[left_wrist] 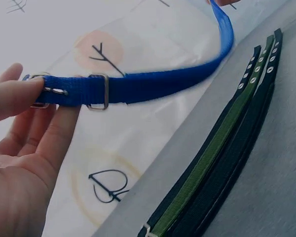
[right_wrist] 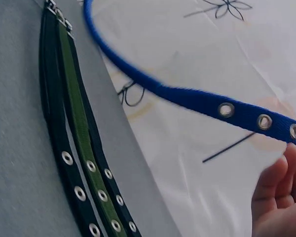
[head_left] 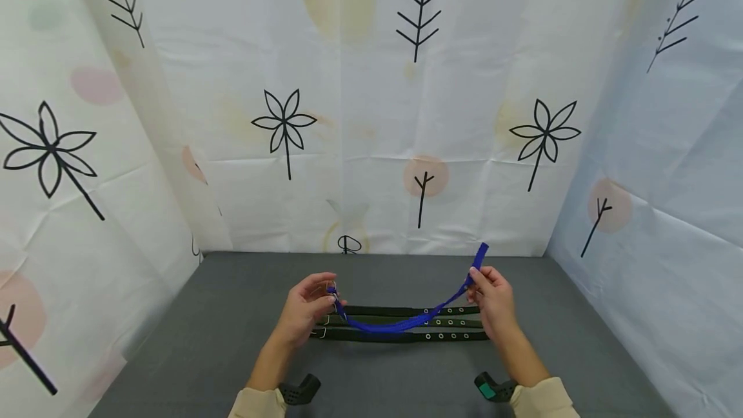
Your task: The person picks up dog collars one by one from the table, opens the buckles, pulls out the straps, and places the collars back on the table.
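A blue webbing collar (head_left: 400,326) with a metal buckle and eyelets hangs in a sagging curve between both hands, above the table. At its buckle end, my left hand (head_left: 302,311) pinches it between thumb and fingers; the metal buckle (left_wrist: 99,92) and keeper show in the left wrist view. My right hand (head_left: 496,302) pinches the eyelet end, whose tip points up. Silver eyelets (right_wrist: 264,122) line that end in the right wrist view. Under it, three more collars lie side by side: two dark ones and a green one (left_wrist: 207,168) in the middle.
The grey table (head_left: 203,340) reaches back to a white patterned cloth (head_left: 371,115) that also encloses both sides. Black wrist devices (head_left: 300,390) sit on both wrists at the front.
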Tool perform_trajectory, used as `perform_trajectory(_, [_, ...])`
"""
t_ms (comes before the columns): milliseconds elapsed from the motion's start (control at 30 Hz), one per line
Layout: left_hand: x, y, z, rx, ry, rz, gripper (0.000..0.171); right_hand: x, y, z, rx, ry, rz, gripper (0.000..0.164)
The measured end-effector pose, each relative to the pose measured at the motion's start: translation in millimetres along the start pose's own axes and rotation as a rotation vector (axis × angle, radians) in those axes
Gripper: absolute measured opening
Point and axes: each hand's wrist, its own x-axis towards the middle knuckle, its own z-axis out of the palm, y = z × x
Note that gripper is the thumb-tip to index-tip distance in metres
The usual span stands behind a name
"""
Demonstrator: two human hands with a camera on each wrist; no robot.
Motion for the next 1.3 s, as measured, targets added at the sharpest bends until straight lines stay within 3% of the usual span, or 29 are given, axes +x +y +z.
perform_trajectory(67, [1.2,-0.9,-3.1,-0.002,0.044,0.040,0.036,6,-2,-5,0.023,0.062,-0.017,0.009])
perform_trajectory(167, [4.4,-2.3,-6.5,0.030,0.165,0.072,0.029,14,-7,-11,0.049,0.136,-0.056,0.009])
perform_trajectory(300, [10.0,-1.6,-10.5,0.098,0.320,0.046,0.032,25,-9,-19,0.044,0.226,-0.080,0.013])
perform_trajectory(400, [13.8,-1.6,-15.1,0.136,0.378,0.001,0.033,30,-8,-25,-0.007,0.285,-0.070,0.016])
perform_trajectory(467, [16.7,-2.7,-19.3,0.170,0.410,-0.039,0.030,32,-6,-30,-0.089,0.300,-0.058,0.017])
perform_trajectory(533, [19.8,-4.9,-24.2,0.233,0.444,-0.090,0.027,33,-3,-35,-0.246,0.298,-0.045,0.018])
perform_trajectory(667, [27.0,-13.1,-34.0,0.514,0.515,-0.226,0.023,37,7,-45,-0.612,0.241,-0.006,0.024])
perform_trajectory(733, [30.7,-18.0,-37.6,0.648,0.540,-0.297,0.025,38,15,-48,-0.732,0.206,0.009,0.027])
perform_trajectory(900, [38.7,-27.7,-42.7,0.829,0.588,-0.418,0.029,43,33,-51,-0.885,0.140,0.033,0.026])
perform_trajectory(1067, [43.6,-37.2,-46.2,0.999,0.595,-0.507,0.027,49,48,-52,-0.986,0.111,0.061,0.024])
perform_trajectory(1200, [45.2,-43.8,-48.8,1.060,0.599,-0.597,0.025,53,59,-54,-1.127,0.076,0.077,0.024])
perform_trajectory(1300, [46.0,-48.0,-51.2,1.085,0.589,-0.627,0.025,55,63,-55,-1.224,0.052,0.080,0.024])
